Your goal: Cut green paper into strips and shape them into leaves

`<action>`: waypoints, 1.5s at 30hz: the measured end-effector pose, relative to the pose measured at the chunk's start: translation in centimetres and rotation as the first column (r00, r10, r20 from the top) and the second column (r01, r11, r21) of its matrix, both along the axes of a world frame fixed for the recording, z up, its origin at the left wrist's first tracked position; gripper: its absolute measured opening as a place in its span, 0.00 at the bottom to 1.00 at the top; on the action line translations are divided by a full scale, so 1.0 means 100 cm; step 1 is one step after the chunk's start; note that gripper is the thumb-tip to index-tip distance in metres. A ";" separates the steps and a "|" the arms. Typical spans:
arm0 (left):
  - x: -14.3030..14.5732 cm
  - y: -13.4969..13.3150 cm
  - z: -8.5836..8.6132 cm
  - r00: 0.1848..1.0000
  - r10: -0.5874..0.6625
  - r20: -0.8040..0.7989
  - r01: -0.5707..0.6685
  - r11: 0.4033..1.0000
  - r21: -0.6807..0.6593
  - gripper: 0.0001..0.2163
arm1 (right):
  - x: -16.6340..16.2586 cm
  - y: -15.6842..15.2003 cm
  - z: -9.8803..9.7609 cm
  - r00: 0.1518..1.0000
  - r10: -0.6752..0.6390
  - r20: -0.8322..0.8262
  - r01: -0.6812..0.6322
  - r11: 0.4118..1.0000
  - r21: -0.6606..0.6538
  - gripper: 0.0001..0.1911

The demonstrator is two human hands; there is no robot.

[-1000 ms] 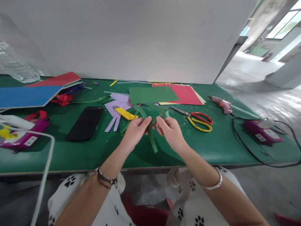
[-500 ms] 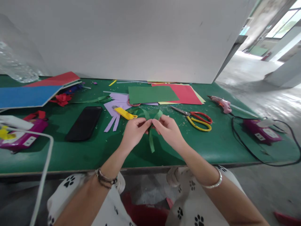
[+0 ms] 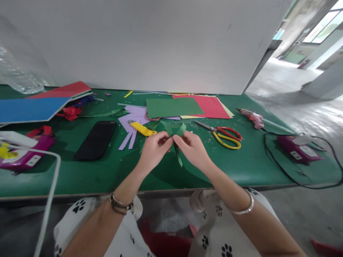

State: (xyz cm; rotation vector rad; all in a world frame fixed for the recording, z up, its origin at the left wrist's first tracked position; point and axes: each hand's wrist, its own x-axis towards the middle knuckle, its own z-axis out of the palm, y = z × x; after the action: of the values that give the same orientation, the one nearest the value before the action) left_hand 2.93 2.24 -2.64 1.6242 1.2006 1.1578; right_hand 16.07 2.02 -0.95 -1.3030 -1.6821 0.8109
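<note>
Between my hands is a looped green paper strip, one narrow tail hanging down toward the table's front. My left hand pinches it from the left, thumb against curled fingers. On the other side my right hand grips the strip with its thumb on top. The fingertips hide where the loops come together. Just left of my left hand lies a yellow-handled utility knife on purple paper cut into strips. Scissors with one red and one yellow handle lie right of my right hand.
Green and red paper sheets lie behind my hands. A black phone is at left, near blue and red boards. A pink glue gun and a purple power strip with a black cord are at right. A white panel stands behind.
The hanging green tail has swung to the right and looks shorter. The loops above my fingers have shifted shape slightly. Both hands stay nearly in place, still pinching the strip.
</note>
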 end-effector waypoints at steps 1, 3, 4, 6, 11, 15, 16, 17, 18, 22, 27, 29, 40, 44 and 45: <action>0.000 0.000 0.000 1.000 -0.006 0.009 0.006 1.000 0.006 0.10 | 0.000 0.000 0.000 1.000 0.017 0.000 -0.017 1.000 0.000 0.18; 0.001 -0.001 0.000 0.999 -0.033 0.037 0.033 0.999 0.000 0.11 | 0.000 -0.001 0.001 0.998 0.058 -0.016 -0.058 0.998 -0.029 0.18; 0.002 -0.001 0.000 0.998 -0.043 0.052 0.044 0.999 -0.005 0.12 | 0.000 -0.001 0.001 0.997 0.076 -0.030 -0.077 0.996 -0.044 0.18; 0.004 -0.003 0.000 0.998 -0.033 0.052 0.033 0.999 0.003 0.14 | -0.001 -0.002 0.001 0.993 0.103 -0.066 -0.107 0.992 -0.071 0.18; 0.007 -0.007 0.000 0.986 0.139 -0.094 -0.120 0.975 0.187 0.17 | -0.003 -0.003 0.000 0.974 0.132 -0.185 -0.161 0.975 -0.152 0.18; 0.008 -0.009 0.002 0.980 0.183 -0.081 -0.159 0.958 0.238 0.17 | -0.005 -0.006 0.001 0.962 0.131 -0.239 -0.183 0.960 -0.214 0.17; 0.008 -0.010 0.003 0.981 0.183 -0.065 -0.164 0.959 0.231 0.17 | -0.006 -0.006 0.002 0.961 0.128 -0.245 -0.183 0.960 -0.213 0.17; 0.008 -0.010 0.004 0.982 0.183 -0.050 -0.168 0.961 0.220 0.16 | -0.006 -0.007 0.002 0.961 0.123 -0.249 -0.178 0.962 -0.208 0.17; 0.008 -0.011 0.005 0.983 0.183 -0.031 -0.173 0.963 0.206 0.16 | -0.006 -0.007 0.002 0.961 0.117 -0.253 -0.171 0.964 -0.204 0.17; 0.009 -0.011 0.007 0.983 0.183 0.030 -0.185 0.973 0.135 0.15 | -0.007 -0.008 0.002 0.958 0.090 -0.272 -0.150 0.967 -0.208 0.16; 0.010 -0.008 0.002 0.997 0.071 0.007 -0.071 0.995 0.076 0.15 | -0.007 -0.007 0.003 0.950 0.049 -0.309 -0.109 0.978 -0.179 0.16; 0.010 -0.008 0.002 0.998 0.061 -0.022 -0.058 0.993 0.107 0.15 | -0.007 -0.007 0.004 0.947 0.040 -0.317 -0.099 0.980 -0.171 0.16; 0.010 -0.010 0.003 0.987 0.155 -0.031 -0.144 0.960 0.240 0.16 | -0.006 -0.008 0.004 0.964 0.088 -0.250 -0.134 0.976 -0.172 0.16; 0.010 -0.011 0.006 0.981 0.195 0.027 -0.196 0.960 0.200 0.15 | -0.007 -0.008 0.003 0.961 0.077 -0.265 -0.136 0.968 -0.212 0.16; 0.010 -0.011 0.006 0.982 0.188 0.027 -0.190 0.964 0.185 0.15 | -0.008 -0.008 0.002 0.958 0.073 -0.277 -0.134 0.969 -0.208 0.16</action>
State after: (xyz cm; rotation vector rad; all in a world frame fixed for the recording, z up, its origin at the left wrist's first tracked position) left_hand 3.90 1.18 -2.03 1.6665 1.2953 1.4339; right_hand 15.32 1.22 -0.74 -1.1979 -1.4838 1.2135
